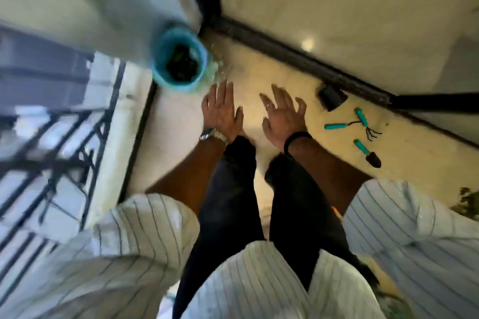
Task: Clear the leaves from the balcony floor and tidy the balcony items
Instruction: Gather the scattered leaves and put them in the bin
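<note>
Teal bucket (180,59) of dark leaves stands at upper centre, both hands empty below it.

Left hand (222,112) and right hand (283,116) hover spread, fingers apart, gripping nothing, over bare floor (178,122); likely free for the next item. Teal-handled garden tools (360,124) and a small trowel (368,153) lie loose at right, near a black pot (331,97), awaiting tidying.

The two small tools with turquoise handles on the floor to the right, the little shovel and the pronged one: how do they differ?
The trowel ends in one solid dark scoop; the hand rake ends in several thin bent prongs. The trowel lies nearer the person, apart from the others; the hand rake lies farther off, crossing a third turquoise-handled tool. Both have turquoise handles and lie flat on the floor.
</note>
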Tool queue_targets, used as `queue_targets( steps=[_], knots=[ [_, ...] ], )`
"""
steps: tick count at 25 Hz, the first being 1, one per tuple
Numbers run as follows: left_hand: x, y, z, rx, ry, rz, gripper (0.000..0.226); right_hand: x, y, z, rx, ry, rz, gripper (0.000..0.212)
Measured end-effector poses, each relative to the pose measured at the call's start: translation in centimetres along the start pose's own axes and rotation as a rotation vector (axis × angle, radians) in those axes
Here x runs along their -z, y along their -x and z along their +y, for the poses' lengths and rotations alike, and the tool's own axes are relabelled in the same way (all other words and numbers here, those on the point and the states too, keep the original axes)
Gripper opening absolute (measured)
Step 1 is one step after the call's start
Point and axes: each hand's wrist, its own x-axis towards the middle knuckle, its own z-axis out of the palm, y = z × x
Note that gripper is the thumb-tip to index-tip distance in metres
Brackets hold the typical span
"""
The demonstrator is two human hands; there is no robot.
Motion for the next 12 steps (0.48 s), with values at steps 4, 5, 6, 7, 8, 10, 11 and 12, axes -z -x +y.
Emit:
queue_targets(
  steps=[4, 5, 6, 7, 8, 10, 11, 12],
  knots=[
    [4.5, 2.4, 7.5, -0.356, -0.2, 0.051, 0.073, 4.3, 8.7, 6.3, -0.261, -0.119, 0.188, 0.075],
    [5.0, 3.2, 10.3, -0.427, -0.234, 0.046, 0.072, 4.8, 11.6, 8.1, -0.347, -0.159, 0.219, 0.076],
    [5.3, 4.3, 13.4, -0.502, -0.267, 0.051, 0.073, 5.0, 14.7, 10.0, -0.428, -0.193, 0.248, 0.077],
    [5.2, 5.4, 16.2, -0.567, -0.287, 0.046, 0.074, 5.1, 17.4, 11.5, -0.483, -0.215, 0.27, 0.077],
    [4.9, 6.6, 18.9, -0.629, -0.287, 0.032, 0.074, 4.9, 20.0, 12.9, -0.529, -0.232, 0.289, 0.077],
    [3.5, 9.8, 25.9, -0.786, -0.309, 0.003, 0.074, 4.1, 26.7, 16.4, -0.662, -0.275, 0.343, 0.077],
    [2.8, 11.8, 29.7, -0.835, -0.32, -0.003, 0.074, 3.4, 30.1, 18.2, -0.73, -0.295, 0.37, 0.077],
    [2.0, 14.0, 33.3, -0.866, -0.325, -0.019, 0.073, 2.6, 33.5, 19.8, -0.793, -0.315, 0.391, 0.077]
  ],
)
